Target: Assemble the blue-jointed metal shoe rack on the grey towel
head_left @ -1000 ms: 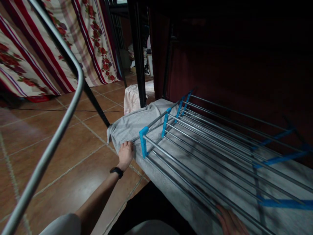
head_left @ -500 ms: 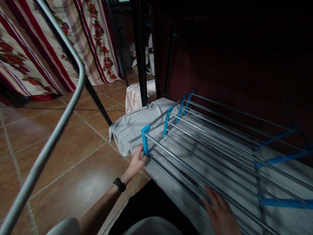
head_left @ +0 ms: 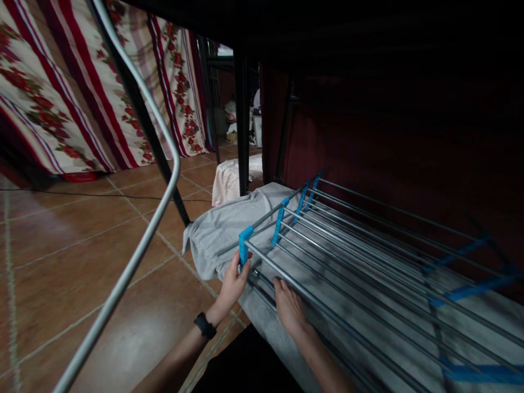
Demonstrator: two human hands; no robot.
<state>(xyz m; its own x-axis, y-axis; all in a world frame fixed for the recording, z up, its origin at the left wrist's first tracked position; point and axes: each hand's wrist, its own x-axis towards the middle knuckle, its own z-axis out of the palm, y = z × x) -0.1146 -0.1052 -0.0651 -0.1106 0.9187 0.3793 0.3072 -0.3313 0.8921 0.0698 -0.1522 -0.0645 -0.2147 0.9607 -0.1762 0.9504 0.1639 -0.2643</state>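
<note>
A shoe rack (head_left: 327,248) of grey metal tubes and blue plastic joints lies low over a grey cloth (head_left: 233,224) in front of me. My left hand (head_left: 234,279) is closed around the blue corner joint (head_left: 244,244) at the rack's near left end, thumb on one side and fingers on the other. A dark watch (head_left: 204,326) is on that wrist. Close by on the right, my right hand (head_left: 290,308) has its fingers bent over a lower front tube, just below the upper front tube. Its fingertips are partly hidden.
A bent metal tube (head_left: 155,218) crosses the left foreground. Black frame legs (head_left: 243,125) stand behind the cloth, under a dark overhead surface. Beyond the tiled floor (head_left: 123,305) hang striped floral curtains (head_left: 82,87). A thin cable (head_left: 102,195) runs along the floor.
My right hand has moved left along the rack's front tubes, closer to my left hand. My left hand keeps hold of the corner joint. The view has shifted slightly.
</note>
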